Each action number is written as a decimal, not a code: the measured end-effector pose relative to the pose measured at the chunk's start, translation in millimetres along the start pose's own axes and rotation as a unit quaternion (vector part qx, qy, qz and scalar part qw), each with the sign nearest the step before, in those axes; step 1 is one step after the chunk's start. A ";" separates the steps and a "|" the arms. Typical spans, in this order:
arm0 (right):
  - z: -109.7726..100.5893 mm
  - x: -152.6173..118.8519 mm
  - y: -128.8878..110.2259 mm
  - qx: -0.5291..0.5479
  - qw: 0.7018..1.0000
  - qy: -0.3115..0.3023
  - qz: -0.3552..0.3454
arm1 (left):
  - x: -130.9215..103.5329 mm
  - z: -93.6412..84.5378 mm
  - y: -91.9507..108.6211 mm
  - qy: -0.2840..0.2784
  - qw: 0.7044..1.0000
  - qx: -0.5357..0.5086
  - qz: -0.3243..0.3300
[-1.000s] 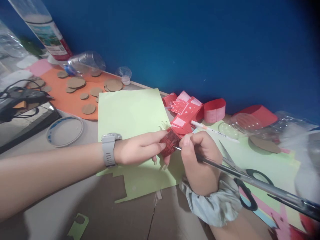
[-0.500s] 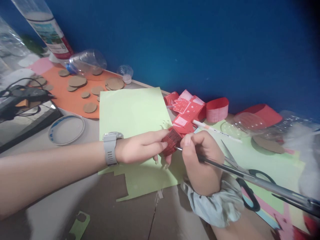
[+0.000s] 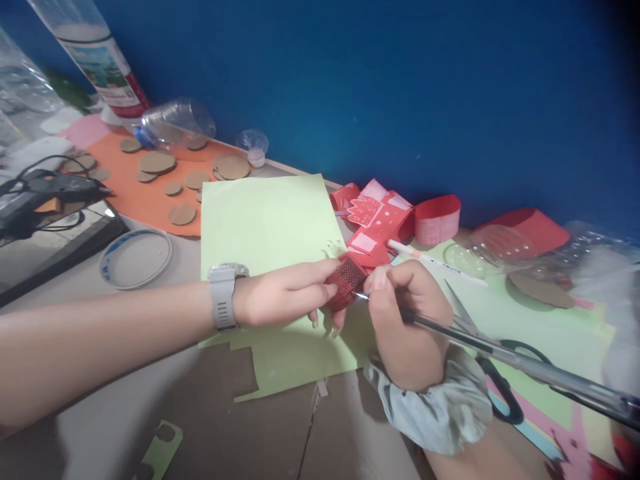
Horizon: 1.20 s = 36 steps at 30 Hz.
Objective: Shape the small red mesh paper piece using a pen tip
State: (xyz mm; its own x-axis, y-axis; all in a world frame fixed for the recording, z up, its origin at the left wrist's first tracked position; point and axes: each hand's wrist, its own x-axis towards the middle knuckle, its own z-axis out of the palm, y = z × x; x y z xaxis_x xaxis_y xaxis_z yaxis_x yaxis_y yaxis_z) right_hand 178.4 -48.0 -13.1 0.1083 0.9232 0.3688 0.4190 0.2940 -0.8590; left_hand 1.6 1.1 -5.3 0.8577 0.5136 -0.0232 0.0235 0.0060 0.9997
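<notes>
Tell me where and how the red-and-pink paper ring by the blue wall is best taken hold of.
Probably by the near side of the red-and-pink paper ring, pinched from above, inside and out: its opening faces up, exposing the thin band's upper edge, and the blue wall rises behind it.

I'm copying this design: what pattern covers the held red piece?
The red piece has dark crosshatching; head view shows it.
</notes>
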 end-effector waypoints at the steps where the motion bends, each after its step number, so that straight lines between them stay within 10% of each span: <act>1: 0.0 -0.1 0.1 -0.002 1.000 0.004 0.001 | 0.3 0.0 0.1 -0.003 1.000 0.002 0.000; 25: -0.3 0.2 2.8 -0.004 1.000 0.027 0.001 | -0.4 -1.2 -1.8 -0.012 1.000 0.000 0.000; 36: 3.2 -2.0 -3.1 0.169 0.982 0.073 -0.037 | -1.0 -3.9 4.2 -0.043 0.999 -0.017 0.002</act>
State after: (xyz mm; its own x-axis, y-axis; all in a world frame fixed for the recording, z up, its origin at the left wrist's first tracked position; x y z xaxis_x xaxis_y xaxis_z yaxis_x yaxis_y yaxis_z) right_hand 174.0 -50.0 -12.3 0.2273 0.8585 0.4596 0.1096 0.4464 -0.8881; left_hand -1.2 3.9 -1.0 0.8988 0.4379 -0.0192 0.0045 0.0346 0.9994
